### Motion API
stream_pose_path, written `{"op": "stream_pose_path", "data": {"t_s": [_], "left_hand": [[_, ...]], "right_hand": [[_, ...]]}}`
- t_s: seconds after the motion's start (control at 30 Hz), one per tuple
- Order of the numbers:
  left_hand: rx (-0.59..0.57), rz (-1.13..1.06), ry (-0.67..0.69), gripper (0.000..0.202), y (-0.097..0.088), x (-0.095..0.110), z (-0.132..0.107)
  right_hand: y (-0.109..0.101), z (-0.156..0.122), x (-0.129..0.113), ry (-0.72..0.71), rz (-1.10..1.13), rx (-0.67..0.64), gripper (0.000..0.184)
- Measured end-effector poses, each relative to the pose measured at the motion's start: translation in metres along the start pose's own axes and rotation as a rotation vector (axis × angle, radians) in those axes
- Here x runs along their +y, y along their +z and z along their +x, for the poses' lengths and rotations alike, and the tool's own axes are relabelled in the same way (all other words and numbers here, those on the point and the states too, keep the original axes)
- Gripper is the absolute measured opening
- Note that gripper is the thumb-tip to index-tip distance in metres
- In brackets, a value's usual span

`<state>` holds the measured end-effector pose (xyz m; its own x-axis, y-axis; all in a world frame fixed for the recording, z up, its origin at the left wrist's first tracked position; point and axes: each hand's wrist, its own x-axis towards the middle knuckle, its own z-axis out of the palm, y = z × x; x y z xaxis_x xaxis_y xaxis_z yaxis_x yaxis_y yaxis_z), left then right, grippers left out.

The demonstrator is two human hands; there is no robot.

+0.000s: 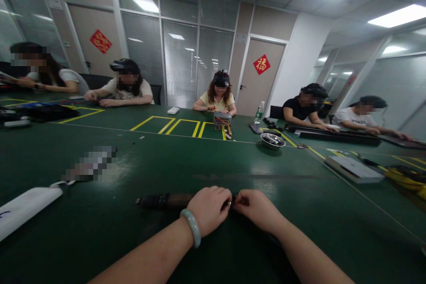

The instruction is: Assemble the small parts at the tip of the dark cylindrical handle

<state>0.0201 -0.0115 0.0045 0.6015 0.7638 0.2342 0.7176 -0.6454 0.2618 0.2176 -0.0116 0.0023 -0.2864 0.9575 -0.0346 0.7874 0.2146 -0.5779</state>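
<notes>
Both hands are closed on a long dark bar (166, 200) that lies flat on the green table (233, 168), close to the near edge. Left hand (209, 209) is curled over the bar near its middle, knuckles up, with a pale bangle (192, 227) on the wrist. Right hand (258, 207) is pinched at the point where the two hands meet; what is held between its fingertips is hidden. The bar's left end is seen projecting past the left hand; its right part is covered by the hands.

For the step in hand, the bar is best kept pressed flat by the left hand so that it cannot roll, while fine work is done by the right fingertips alone. Wrists are best rested on the table for steadiness. A small part could be lost on the dark surface if the pinch is slackened.

To the left, a white pouch (26, 206) lies well apart from the bar. Farther off, a metal bowl (272, 140) is noted right of centre, a flat grey device (354, 168) to the right, and a bundle of coloured wires (225, 128) beyond. At the far side, other people (218, 93) are seated at work.
</notes>
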Motion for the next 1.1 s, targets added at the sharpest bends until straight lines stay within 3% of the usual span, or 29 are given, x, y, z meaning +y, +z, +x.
{"op": "stream_pose_path", "data": {"t_s": [0.67,1.1], "left_hand": [[0.101,-0.041,0.035,0.014,0.0037,-0.0020,-0.0003],[0.083,-0.078,0.005,0.012,0.0069,-0.0045,0.0000]], "right_hand": [[-0.0006,0.0004,0.0002,0.015,0.008,-0.007,0.011],[-0.0002,0.0018,0.0061,-0.057,0.076,-0.024,0.012]]}}
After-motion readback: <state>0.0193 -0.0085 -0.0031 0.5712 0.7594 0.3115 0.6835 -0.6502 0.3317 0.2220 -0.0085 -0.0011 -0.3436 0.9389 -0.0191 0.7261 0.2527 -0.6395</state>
